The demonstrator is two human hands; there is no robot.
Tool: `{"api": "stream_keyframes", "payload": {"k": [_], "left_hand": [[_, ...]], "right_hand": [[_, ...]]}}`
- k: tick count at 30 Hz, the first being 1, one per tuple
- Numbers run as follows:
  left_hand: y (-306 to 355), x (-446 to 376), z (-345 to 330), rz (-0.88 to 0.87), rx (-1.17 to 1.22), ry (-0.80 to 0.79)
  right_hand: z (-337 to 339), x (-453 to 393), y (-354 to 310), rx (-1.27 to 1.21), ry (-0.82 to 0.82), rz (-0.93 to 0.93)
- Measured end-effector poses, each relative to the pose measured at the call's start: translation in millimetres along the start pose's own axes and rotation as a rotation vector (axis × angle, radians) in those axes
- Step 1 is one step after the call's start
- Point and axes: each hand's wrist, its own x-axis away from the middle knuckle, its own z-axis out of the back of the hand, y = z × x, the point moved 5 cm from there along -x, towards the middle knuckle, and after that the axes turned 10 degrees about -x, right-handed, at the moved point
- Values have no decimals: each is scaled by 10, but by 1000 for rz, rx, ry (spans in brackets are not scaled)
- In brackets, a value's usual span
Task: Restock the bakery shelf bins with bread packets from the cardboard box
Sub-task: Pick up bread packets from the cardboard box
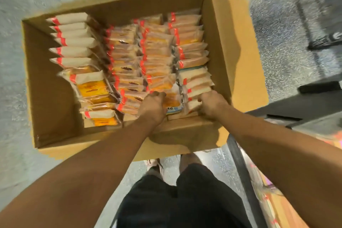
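Both hands are down in the cardboard box [218, 24], left hand [152, 106] and right hand [211, 102] curled, I think, round bread packets [172, 104] standing on edge between them, rows running away from the grip.

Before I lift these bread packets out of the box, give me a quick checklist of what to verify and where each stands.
1. Left hand grips packets in the middle row: ok, fingers curled in.
2. Right hand grips the pale packets in the right row: ok.
3. Blue-labelled clear packet between the hands is held: cannot tell.
4. Brown cardboard box is open, flaps clear: ok.
5. Neighbouring orange-taped packets are free of the load: cannot tell.
6. Shelf bin is ready: cannot tell, only an edge shows.
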Motion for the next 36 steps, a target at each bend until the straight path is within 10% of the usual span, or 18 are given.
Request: {"api": "stream_keyframes", "payload": {"k": [15, 27, 36], "left_hand": [[-67, -325, -501, -89, -120, -37], [-161, -289, -259, -84, -39, -29], [6, -276, -384, -114, -85, -25]], "right_hand": [[-316, -503, -174, 501, 17, 155], [-34, -290, 115, -90, -39, 68], [-332, -316, 41, -63, -130, 92]]}}
